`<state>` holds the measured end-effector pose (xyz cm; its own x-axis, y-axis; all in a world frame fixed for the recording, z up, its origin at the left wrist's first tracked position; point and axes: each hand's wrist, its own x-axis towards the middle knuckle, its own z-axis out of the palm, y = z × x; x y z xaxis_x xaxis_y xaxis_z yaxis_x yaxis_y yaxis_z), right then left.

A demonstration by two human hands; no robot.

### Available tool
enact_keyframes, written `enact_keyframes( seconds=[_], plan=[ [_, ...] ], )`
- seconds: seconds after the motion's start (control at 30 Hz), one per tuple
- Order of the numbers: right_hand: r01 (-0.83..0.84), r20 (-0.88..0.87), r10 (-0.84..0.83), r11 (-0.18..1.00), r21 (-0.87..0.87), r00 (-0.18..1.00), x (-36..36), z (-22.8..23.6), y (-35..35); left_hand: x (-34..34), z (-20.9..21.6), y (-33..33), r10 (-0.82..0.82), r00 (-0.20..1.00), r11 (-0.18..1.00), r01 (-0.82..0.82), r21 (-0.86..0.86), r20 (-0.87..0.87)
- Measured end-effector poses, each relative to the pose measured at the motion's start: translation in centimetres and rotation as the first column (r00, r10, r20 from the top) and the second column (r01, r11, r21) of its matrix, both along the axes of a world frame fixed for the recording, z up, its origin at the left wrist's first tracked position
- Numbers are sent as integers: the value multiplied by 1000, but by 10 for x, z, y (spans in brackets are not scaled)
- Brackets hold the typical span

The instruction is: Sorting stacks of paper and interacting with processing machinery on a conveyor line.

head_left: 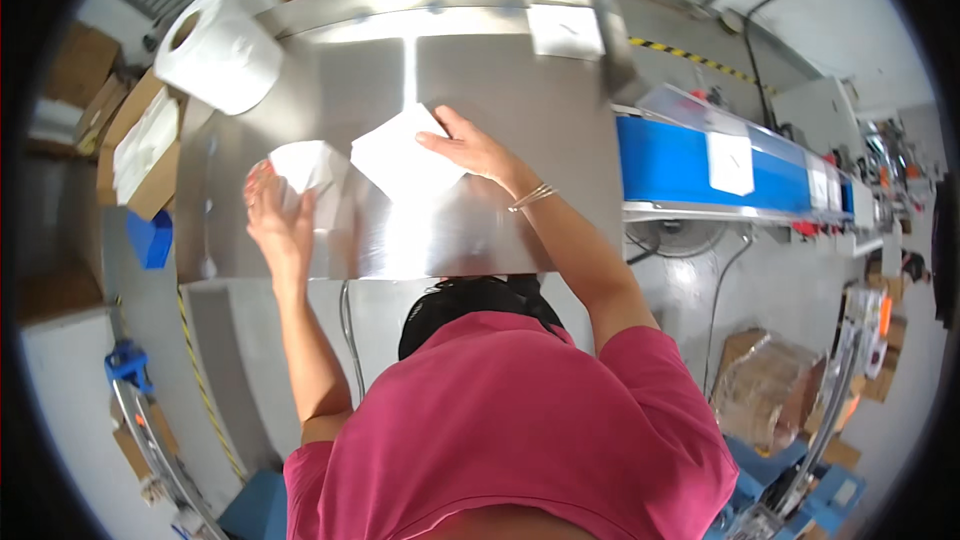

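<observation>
Over the left part of the steel table, my left hand (280, 225) is closed round a white folded packet (302, 162), thumb on the near side and fingers at its left edge. Something red and patterned shows by those fingertips, too small to make out. To the right, my right hand (475, 148) grips the right edge of a white square stack (395, 152), its thumb lying on top. The stack's corners look slightly fanned. A bracelet circles my right wrist.
A large white roll (220, 50) stands at the table's far left corner, beside an open cardboard box (150, 155) of white material. Another white square packet (566, 32) lies at the far right. A blue conveyor belt (665, 162) carrying white square packets adjoins the steel table (560, 140).
</observation>
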<state>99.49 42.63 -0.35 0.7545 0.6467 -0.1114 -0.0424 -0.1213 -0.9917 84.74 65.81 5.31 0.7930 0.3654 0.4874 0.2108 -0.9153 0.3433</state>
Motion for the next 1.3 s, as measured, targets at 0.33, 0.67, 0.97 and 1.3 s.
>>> enact_keyframes(
  seconds=[0.33, 0.67, 0.97, 1.3],
  plan=[
    [735, 449, -591, 611, -295, 671, 1, -33, -263, 15, -21, -113, -151, 988, 923, 129, -362, -34],
    [913, 903, -142, 13, -407, 405, 23, -37, -435, 27, -2, -285, -360, 933, 879, 330, -345, -25],
    [276, 426, -203, 954, -118, 882, -26, 16, -287, 18, -5, -292, -346, 935, 893, 304, -330, -73],
    [-74, 282, 98, 993, -93, 955, -13, 23, -240, 15, -2, -287, -373, 922, 812, 271, -517, -103]
  ],
)
